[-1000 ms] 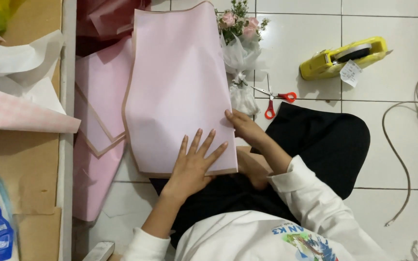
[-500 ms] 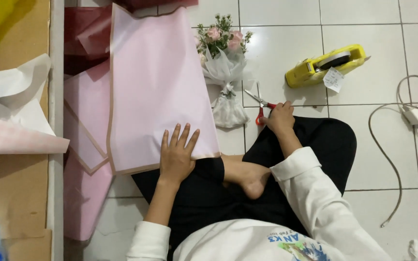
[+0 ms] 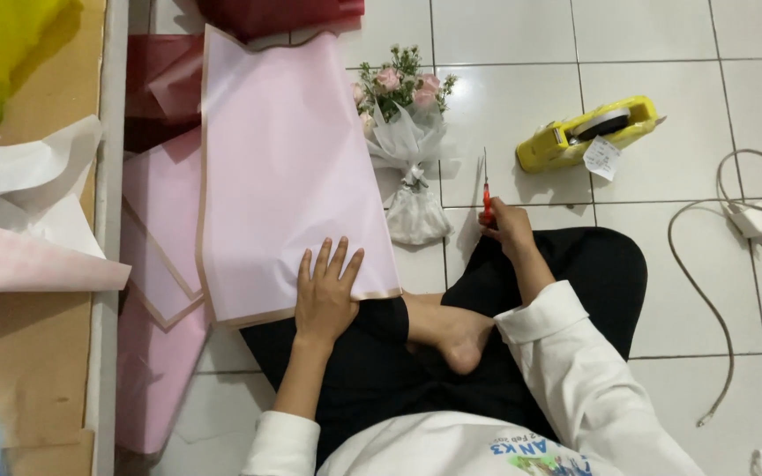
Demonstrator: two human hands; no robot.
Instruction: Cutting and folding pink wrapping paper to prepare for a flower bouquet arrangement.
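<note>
On the floor in front of you, your left hand [image 3: 326,295] lies flat, fingers spread, on the pink wrapping sheet [image 3: 288,172]; your right hand [image 3: 509,227] is clamped on the red scissors [image 3: 487,189], right of the bouquet [image 3: 406,145]. The sheet could slide if your palm lifts. Half a second ago that hand was only reaching the scissors.

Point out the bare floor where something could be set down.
Bare tile lies between the yellow tape dispenser and the white cable, and above the dispenser. Crowded: pink paper, bouquet, and scissors in the right hand.
</note>
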